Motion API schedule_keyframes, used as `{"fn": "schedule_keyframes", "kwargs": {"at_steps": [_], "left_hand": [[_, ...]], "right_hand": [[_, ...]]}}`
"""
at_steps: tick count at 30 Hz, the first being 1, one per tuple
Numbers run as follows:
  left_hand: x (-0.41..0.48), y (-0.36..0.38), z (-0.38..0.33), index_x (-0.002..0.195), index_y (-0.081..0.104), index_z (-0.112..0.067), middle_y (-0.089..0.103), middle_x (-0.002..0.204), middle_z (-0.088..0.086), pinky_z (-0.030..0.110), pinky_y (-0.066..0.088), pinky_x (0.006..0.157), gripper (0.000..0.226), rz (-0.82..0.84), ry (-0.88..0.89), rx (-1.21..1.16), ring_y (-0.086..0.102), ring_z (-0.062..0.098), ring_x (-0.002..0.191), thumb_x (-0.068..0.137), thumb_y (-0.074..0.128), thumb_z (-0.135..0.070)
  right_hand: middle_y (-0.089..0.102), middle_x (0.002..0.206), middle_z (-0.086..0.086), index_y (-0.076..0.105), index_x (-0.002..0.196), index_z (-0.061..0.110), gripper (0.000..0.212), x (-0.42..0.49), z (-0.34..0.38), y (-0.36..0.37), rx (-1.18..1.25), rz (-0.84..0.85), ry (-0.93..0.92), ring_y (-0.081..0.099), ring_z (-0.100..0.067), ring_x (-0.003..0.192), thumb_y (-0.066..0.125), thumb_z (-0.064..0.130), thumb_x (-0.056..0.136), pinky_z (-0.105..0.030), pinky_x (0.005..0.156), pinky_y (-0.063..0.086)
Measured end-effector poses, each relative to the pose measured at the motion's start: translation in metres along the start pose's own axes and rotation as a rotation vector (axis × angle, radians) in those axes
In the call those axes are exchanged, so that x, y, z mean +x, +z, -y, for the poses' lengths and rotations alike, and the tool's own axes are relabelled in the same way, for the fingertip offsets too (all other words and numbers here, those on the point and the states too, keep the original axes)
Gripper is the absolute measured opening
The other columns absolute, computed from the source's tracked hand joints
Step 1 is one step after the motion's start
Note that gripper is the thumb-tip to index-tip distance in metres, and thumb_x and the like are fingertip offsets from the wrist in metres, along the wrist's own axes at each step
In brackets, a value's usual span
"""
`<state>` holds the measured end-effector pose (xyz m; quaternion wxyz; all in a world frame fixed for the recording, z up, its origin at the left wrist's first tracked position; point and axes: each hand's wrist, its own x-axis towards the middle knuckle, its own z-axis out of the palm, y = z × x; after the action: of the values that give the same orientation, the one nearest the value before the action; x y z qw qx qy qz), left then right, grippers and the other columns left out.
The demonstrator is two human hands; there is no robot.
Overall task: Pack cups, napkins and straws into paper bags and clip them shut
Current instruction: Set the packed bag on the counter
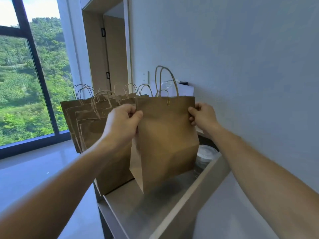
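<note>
Right now I have the brown paper bag (165, 135) in both hands, gripped by its upper side edges. My left hand (120, 123) pinches the left edge between thumb and curled fingers (132, 110), and my right hand (203, 116) pinches the right edge the same way, so both sets of fingers are closed on the bag. The top of the bag is pressed flat, and a small gold clip (168, 102) sits on the upper edge near the middle, just beneath the twisted paper handles (166, 80) that stand up above it. The bag is upright, turned a little, with its lower corner down at the steel tabletop (138, 207); I cannot tell whether it touches. Just to its left a row of other brown bags (89, 121) stands close together at the far left end of the tabletop. To the right, low against the wall, there is a stack of clear plastic lids or cups (206, 152), partly hidden behind the bag. A large window (25, 83) shows green hillside at far left.
</note>
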<state>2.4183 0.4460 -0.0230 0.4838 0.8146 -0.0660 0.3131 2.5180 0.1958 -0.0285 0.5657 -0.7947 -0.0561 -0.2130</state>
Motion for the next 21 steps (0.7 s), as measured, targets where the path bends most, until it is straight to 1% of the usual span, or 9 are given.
{"fn": "schedule_keyframes", "kwargs": {"at_steps": [2, 3, 5, 7, 8, 11, 14, 16, 21], "left_hand": [[-0.001, 0.017, 0.020, 0.072, 0.061, -0.015, 0.067, 0.061, 0.008, 0.032, 0.052, 0.057, 0.022, 0.022, -0.001, 0.061, 0.066, 0.022, 0.057, 0.093, 0.064, -0.023], [-0.002, 0.026, 0.030, 0.069, 0.059, -0.016, 0.065, 0.059, 0.007, 0.029, 0.049, 0.056, 0.025, 0.037, 0.008, 0.088, 0.063, 0.020, 0.056, 0.093, 0.064, -0.023], [-0.004, 0.042, 0.048, 0.064, 0.052, -0.021, 0.054, 0.048, -0.003, 0.018, 0.038, 0.046, 0.031, 0.065, 0.027, 0.111, 0.051, 0.008, 0.045, 0.092, 0.064, -0.021], [-0.004, 0.055, 0.063, 0.064, 0.049, -0.022, 0.045, 0.043, -0.009, 0.018, 0.034, 0.043, 0.032, 0.090, 0.033, 0.108, 0.041, 0.006, 0.041, 0.093, 0.063, -0.021], [-0.004, 0.060, 0.068, 0.066, 0.050, -0.021, 0.044, 0.043, -0.009, 0.020, 0.033, 0.043, 0.030, 0.098, 0.034, 0.105, 0.038, 0.007, 0.040, 0.094, 0.062, -0.022], [0.001, 0.074, 0.078, 0.072, 0.052, -0.016, 0.044, 0.044, -0.008, 0.028, 0.037, 0.047, 0.025, 0.106, 0.038, 0.092, 0.035, 0.010, 0.042, 0.095, 0.061, -0.023], [0.006, 0.087, 0.081, 0.072, 0.050, -0.016, 0.046, 0.046, -0.007, 0.025, 0.036, 0.045, 0.027, 0.116, 0.047, 0.070, 0.040, 0.011, 0.044, 0.096, 0.060, -0.022], [0.008, 0.096, 0.082, 0.071, 0.047, -0.017, 0.043, 0.045, -0.008, 0.022, 0.033, 0.043, 0.029, 0.136, 0.043, 0.054, 0.038, 0.009, 0.042, 0.096, 0.058, -0.022], [0.012, 0.114, 0.081, 0.073, 0.047, -0.017, 0.039, 0.040, -0.009, 0.019, 0.030, 0.041, 0.027, 0.162, 0.056, 0.012, 0.036, 0.007, 0.038, 0.098, 0.057, -0.020]], "right_hand": [[0.062, 0.077, -0.007, 0.060, 0.090, 0.013, 0.011, 0.013, -0.025, 0.013, -0.001, 0.044, 0.073, 0.057, -0.015, 0.062, 0.054, 0.015, 0.099, -0.034, 0.062, 0.054], [0.063, 0.080, -0.008, 0.061, 0.094, 0.011, 0.010, 0.020, -0.037, 0.018, -0.007, 0.054, 0.101, 0.059, -0.017, 0.064, 0.054, 0.015, 0.100, -0.038, 0.068, 0.056], [0.065, 0.083, -0.010, 0.061, 0.098, 0.009, 0.011, 0.033, -0.057, 0.026, -0.020, 0.069, 0.141, 0.062, -0.020, 0.070, 0.053, 0.016, 0.100, -0.047, 0.079, 0.058], [0.065, 0.084, -0.009, 0.061, 0.096, 0.009, 0.011, 0.043, -0.070, 0.032, -0.014, 0.078, 0.151, 0.063, -0.021, 0.072, 0.053, 0.015, 0.101, -0.051, 0.084, 0.058], [0.065, 0.084, -0.009, 0.061, 0.095, 0.010, 0.011, 0.047, -0.074, 0.034, -0.013, 0.076, 0.150, 0.063, -0.021, 0.072, 0.053, 0.014, 0.101, -0.051, 0.084, 0.058], [0.064, 0.083, -0.008, 0.061, 0.094, 0.009, 0.012, 0.058, -0.083, 0.036, -0.033, 0.064, 0.142, 0.063, -0.020, 0.070, 0.051, 0.012, 0.101, -0.049, 0.082, 0.057], [0.063, 0.079, -0.006, 0.060, 0.094, 0.009, 0.012, 0.068, -0.086, 0.035, -0.054, 0.025, 0.127, 0.061, -0.017, 0.065, 0.051, 0.011, 0.101, -0.039, 0.073, 0.057], [0.062, 0.077, -0.002, 0.060, 0.094, 0.011, 0.013, 0.073, -0.087, 0.032, -0.059, -0.011, 0.120, 0.059, -0.015, 0.062, 0.050, 0.010, 0.101, -0.031, 0.067, 0.054], [0.062, 0.078, -0.004, 0.062, 0.100, 0.008, 0.014, 0.076, -0.097, 0.023, -0.067, -0.071, 0.138, 0.059, -0.015, 0.063, 0.048, 0.011, 0.102, -0.029, 0.067, 0.053]]}}
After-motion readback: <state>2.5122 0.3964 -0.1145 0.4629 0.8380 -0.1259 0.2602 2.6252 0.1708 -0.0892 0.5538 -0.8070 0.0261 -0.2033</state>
